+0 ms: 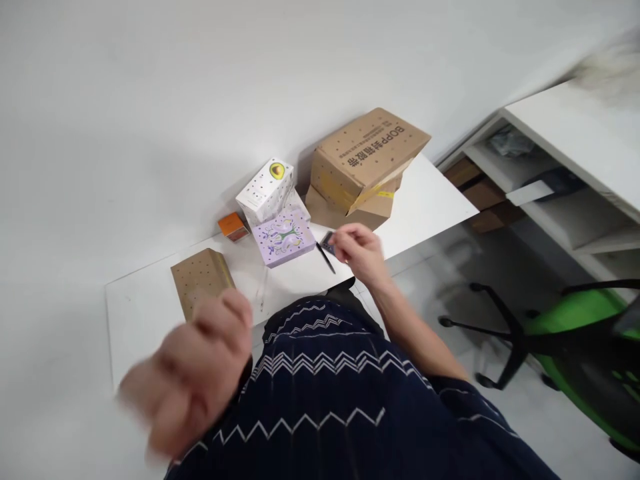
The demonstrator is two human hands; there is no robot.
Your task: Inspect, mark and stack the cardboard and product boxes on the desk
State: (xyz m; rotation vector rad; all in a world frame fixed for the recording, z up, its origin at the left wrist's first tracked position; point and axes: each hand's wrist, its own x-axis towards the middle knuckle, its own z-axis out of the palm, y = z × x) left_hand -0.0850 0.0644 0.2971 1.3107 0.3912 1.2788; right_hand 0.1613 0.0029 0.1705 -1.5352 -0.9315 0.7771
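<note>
My left hand (187,373) is raised close to the camera at the lower left, blurred, its fingers curled; whether it holds anything cannot be made out. Beyond it lies a small brown cardboard box (200,279). My right hand (359,252) has its fingers curled together over the table's front edge, beside a small dark object (328,243) and a black pen (325,258); anything within its fingers is hidden. Left of the pen is a purple patterned box (285,238), with a white avocado box (266,189) behind it and an orange box (233,227) further left.
A large brown carton (370,153) rests tilted on another carton (327,211) at the back of the white table (435,200). To the right stand a white shelf unit (575,147) holding boxes and a green and black chair (575,320). A white wall runs behind.
</note>
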